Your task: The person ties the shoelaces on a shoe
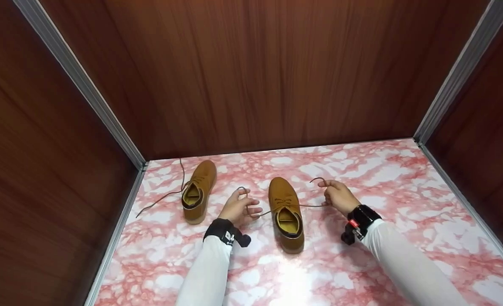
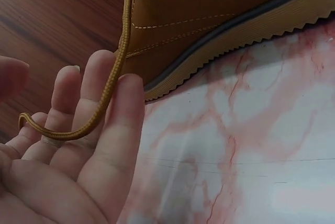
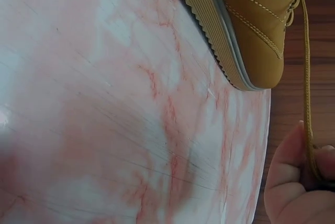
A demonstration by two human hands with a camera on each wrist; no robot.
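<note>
A tan lace-up shoe (image 1: 281, 187) stands between the two hands, toe pointing away, with its brown lace drawn out to both sides. Left of it, my left hand (image 1: 234, 208) has its fingers spread and relaxed. The lace (image 2: 114, 80) runs loosely across those fingers in the left wrist view, and the thumb stands apart from it. On the other side, my right hand (image 1: 340, 197) grips the other lace end (image 3: 307, 77) in curled fingers; this stretch looks taut, and its tip sticks out beyond the hand. The right wrist view cuts off part of that hand.
A second tan shoe (image 1: 207, 172) stands at the left, its loose lace (image 1: 160, 199) trailing over the red-and-white marbled surface (image 1: 383, 178). Brown wood-grain panels (image 1: 277, 76) rise at the back and both sides, with grey metal strips (image 1: 85, 85) at the corners.
</note>
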